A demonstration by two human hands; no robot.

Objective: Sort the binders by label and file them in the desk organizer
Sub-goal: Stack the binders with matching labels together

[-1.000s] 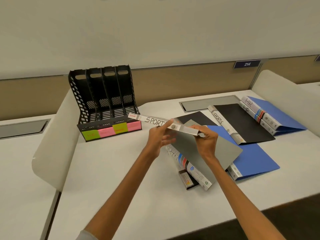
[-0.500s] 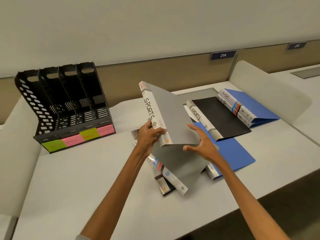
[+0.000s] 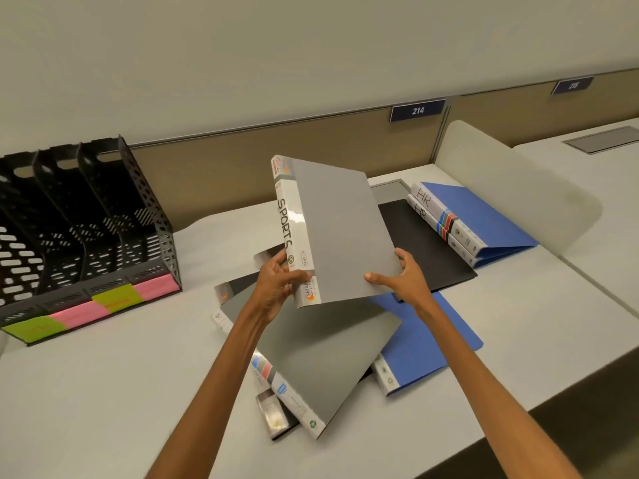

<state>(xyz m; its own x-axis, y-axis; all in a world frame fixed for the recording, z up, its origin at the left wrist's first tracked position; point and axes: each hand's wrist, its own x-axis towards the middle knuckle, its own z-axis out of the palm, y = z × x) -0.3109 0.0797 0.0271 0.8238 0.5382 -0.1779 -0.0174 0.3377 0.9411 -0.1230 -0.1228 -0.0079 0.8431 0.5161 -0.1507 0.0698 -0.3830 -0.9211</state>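
Head view, left hand gripping spine of upright SPORTS binder, right hand apparently pinching lower corner

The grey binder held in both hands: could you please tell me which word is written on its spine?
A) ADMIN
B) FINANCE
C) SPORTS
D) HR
C: the white spine of the grey binder, gripped by the left hand and pinched at its lower corner by the right hand, reads SPORTS in handwritten capitals.
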